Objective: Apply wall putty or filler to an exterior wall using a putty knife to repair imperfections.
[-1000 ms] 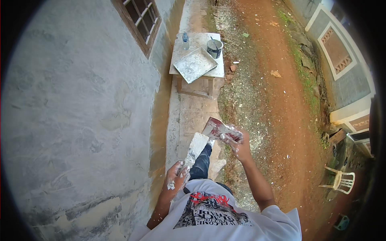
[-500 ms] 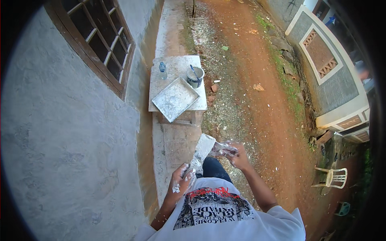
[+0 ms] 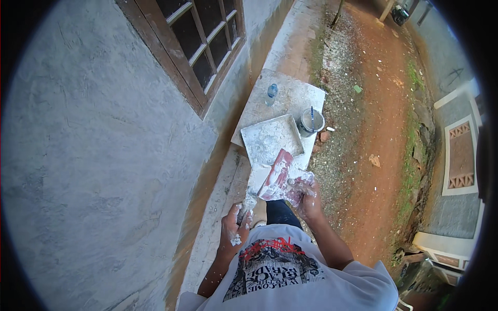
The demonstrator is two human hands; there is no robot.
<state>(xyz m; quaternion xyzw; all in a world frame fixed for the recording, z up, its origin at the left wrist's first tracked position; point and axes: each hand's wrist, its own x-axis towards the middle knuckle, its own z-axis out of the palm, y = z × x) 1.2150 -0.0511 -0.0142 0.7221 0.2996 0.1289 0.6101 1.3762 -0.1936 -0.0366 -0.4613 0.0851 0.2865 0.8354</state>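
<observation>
My left hand (image 3: 234, 226), smeared with white paste, is closed round the handle of a putty knife (image 3: 256, 180) whose wide blade is coated in white. Gripped in my right hand (image 3: 309, 201) is a reddish plastering float (image 3: 279, 175), streaked with white paste, its flat face tilted beside the knife blade. The two tools meet or overlap in front of my body; whether they touch is hard to tell. Just beyond them a paste-covered tray (image 3: 264, 147) lies on a white-spattered table (image 3: 249, 116).
On the table stand a clear bottle (image 3: 271, 95) and a bucket (image 3: 306, 127) with a blue-handled tool in it. A grey plastered wall (image 3: 119, 166) with a wooden-framed window (image 3: 194, 62) rises at left. A red dirt path (image 3: 363, 155) runs along the right.
The view has swung left, so table and wall sit further right in the picture. The float has turned, showing its reddish face beside the knife blade.
</observation>
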